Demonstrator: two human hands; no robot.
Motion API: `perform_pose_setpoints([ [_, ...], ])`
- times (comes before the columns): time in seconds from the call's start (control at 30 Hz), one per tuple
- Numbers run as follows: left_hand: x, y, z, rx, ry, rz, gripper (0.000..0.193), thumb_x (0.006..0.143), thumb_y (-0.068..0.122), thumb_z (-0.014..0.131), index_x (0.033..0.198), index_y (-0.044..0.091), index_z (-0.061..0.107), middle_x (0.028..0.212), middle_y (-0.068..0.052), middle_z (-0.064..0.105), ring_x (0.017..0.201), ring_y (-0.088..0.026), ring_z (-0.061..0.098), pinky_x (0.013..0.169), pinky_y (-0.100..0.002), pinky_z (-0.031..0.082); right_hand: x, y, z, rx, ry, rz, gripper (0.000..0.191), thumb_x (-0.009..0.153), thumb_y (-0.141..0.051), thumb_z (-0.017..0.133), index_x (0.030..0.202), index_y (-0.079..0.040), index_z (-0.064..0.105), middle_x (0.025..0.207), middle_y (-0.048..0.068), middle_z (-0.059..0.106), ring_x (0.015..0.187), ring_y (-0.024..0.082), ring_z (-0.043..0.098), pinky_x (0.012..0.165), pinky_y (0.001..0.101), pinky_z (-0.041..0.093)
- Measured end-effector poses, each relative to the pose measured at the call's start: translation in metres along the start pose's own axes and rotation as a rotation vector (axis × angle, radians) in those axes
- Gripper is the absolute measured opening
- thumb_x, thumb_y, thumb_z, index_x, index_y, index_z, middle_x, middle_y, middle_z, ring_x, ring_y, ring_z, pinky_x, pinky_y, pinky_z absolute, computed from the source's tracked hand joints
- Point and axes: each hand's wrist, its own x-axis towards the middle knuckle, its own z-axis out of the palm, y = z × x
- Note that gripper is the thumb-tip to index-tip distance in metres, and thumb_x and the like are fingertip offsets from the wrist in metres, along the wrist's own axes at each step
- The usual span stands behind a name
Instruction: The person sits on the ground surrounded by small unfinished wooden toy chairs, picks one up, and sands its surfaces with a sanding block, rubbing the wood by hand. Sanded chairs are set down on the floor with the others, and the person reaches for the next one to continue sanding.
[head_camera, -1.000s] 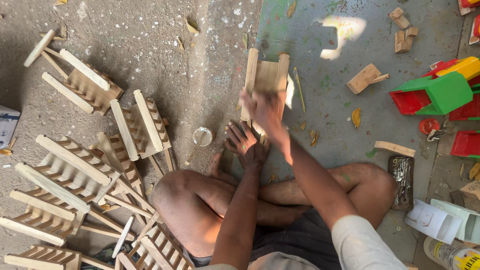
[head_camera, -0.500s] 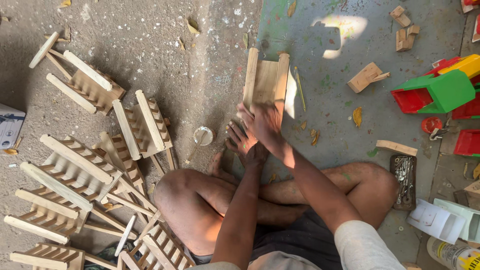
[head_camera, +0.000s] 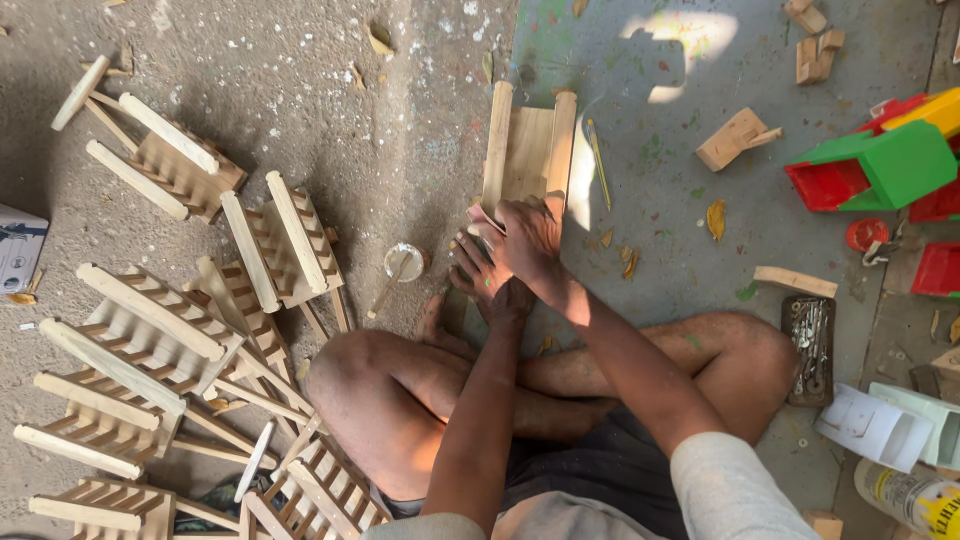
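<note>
A small bare-wood frame (head_camera: 528, 140) with two side rails lies on the concrete floor in front of my crossed legs. My right hand (head_camera: 532, 238) presses down on its near end, fingers curled over a small pinkish piece (head_camera: 478, 216) that sticks out to the left. Just below it, my left hand (head_camera: 482, 272) rests against the same end with fingers spread, and I see nothing held in it.
Several slatted wooden frames (head_camera: 160, 330) are piled at the left. A small round cup with a stick (head_camera: 403, 262) stands by my knee. Also around are wood blocks (head_camera: 735, 138), red, green and yellow plastic pieces (head_camera: 885, 165), a tray of metal bits (head_camera: 810, 345), a bottle (head_camera: 905, 495) and a white box (head_camera: 18, 250).
My right hand has slid a little toward me along the frame's near end, and its blur is gone. The left hand stays beside it.
</note>
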Motion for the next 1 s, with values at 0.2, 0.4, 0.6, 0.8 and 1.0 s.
perform_pose_setpoints([
  [0.2,0.006,-0.003,-0.013,-0.219,-0.197,-0.047,0.091,0.084,0.068,0.057,0.149,0.007,0.040,0.159,-0.029,0.025,0.148,-0.043,0.024,0.111,-0.066,0.023,0.023,0.027,-0.007,0.174,-0.152,0.249,0.034,0.098,-0.025,0.069,0.072,-0.006,0.059,0.097,0.008,0.078,0.074,0.016,0.074,0.053,0.0316,0.052],
  [0.4,0.006,0.001,-0.006,-0.034,-0.004,0.003,0.091,0.093,0.067,0.060,0.159,0.009,0.039,0.166,-0.025,0.026,0.155,-0.040,0.023,0.116,-0.064,0.024,0.011,0.010,-0.001,0.522,-0.104,0.157,0.016,0.096,-0.019,0.067,0.090,-0.004,0.069,0.089,0.008,0.077,0.074,0.016,0.071,0.058,0.0308,0.054],
  [0.6,0.005,-0.003,-0.014,-0.179,-0.193,-0.032,0.105,0.077,0.073,0.066,0.153,0.008,0.037,0.163,-0.029,0.023,0.152,-0.044,0.020,0.114,-0.067,0.022,0.031,0.028,-0.005,0.038,-0.241,0.273,0.024,0.100,-0.025,0.073,0.098,-0.002,0.068,0.085,0.014,0.074,0.070,0.022,0.067,0.064,0.0349,0.050],
  [0.8,0.009,-0.001,-0.016,-0.208,-0.196,-0.039,0.107,0.076,0.075,0.065,0.154,0.007,0.036,0.163,-0.029,0.023,0.152,-0.044,0.020,0.114,-0.069,0.021,0.019,0.027,0.009,0.026,-0.122,0.119,0.041,0.085,-0.043,0.081,0.082,-0.008,0.060,0.075,0.009,0.067,0.067,0.026,0.063,0.061,0.0428,0.048],
  [1.0,0.004,-0.002,-0.008,-0.221,-0.082,-0.023,0.101,0.083,0.074,0.061,0.153,0.004,0.039,0.163,-0.031,0.022,0.153,-0.045,0.019,0.115,-0.068,0.021,0.099,0.061,0.017,-0.105,0.062,0.146,0.037,0.079,-0.039,0.086,0.082,-0.009,0.065,0.073,0.014,0.064,0.071,0.033,0.061,0.070,0.0476,0.042],
])
